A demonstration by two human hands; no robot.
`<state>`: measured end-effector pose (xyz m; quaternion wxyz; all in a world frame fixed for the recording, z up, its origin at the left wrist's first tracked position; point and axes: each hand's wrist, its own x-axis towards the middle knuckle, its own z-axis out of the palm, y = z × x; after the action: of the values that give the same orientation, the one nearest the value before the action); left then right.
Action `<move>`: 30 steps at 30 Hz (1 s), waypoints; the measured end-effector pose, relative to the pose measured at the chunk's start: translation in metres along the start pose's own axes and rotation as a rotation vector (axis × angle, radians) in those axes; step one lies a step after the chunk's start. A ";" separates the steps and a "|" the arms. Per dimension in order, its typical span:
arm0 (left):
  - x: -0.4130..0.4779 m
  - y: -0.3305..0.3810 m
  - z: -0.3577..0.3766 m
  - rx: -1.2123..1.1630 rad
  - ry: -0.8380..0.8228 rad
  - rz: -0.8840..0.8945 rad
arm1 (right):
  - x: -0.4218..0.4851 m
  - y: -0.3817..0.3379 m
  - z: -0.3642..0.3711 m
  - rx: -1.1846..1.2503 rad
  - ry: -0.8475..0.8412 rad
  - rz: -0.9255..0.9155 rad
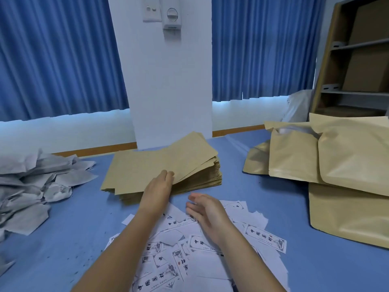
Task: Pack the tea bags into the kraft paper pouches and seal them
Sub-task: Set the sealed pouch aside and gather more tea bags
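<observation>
Left edge of bench (pixel 73 228): loose heap of grey-white tea bags (pixel 31 186), crumpled, spilling toward the near-left corner. Well apart from both hands.

Centre, toward far edge: thick stack of flat kraft paper pouches (pixel 164 163), upper sheets fanned and skewed. Left hand (pixel 157 186) reaches to the stack's near edge; fingers and thumb curled, pinching the upper pouches, which are raised off the rest on the right side. How many pouches are pinched: cannot tell.

Just right of it, nearer the front edge: right hand (pixel 207 213), fingers straight to relaxed, palm turned toward the left hand, holding nothing. It sits over a scatter of white printed labels (pixel 189 247) with black characters; contact with them unclear. The pouch stack lies just beyond its fingertips.

Right edge: large kraft bags (pixel 347 165), bulging, piled on one another. Behind them a shelf unit (pixel 357 60) holding cardboard boxes.

Beyond the far edge: white pillar (pixel 168 81), blue curtains (pixel 59 55) either side.
</observation>
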<state>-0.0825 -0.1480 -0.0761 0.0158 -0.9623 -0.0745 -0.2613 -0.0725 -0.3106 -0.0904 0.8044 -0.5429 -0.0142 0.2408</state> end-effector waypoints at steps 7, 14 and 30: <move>-0.001 -0.001 -0.030 0.028 0.180 0.005 | -0.006 0.004 0.000 0.055 -0.069 -0.051; 0.005 -0.030 -0.061 -0.156 0.358 -0.104 | -0.022 -0.004 0.008 0.379 -0.173 -0.001; -0.142 -0.146 -0.074 -0.284 0.296 0.052 | -0.067 0.025 0.099 -0.238 -0.220 -0.159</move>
<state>-0.2628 -0.0282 -0.0850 -0.1024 -0.9075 -0.0087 -0.4073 -0.1690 -0.2441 -0.0561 0.7447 -0.6016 -0.1735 0.2311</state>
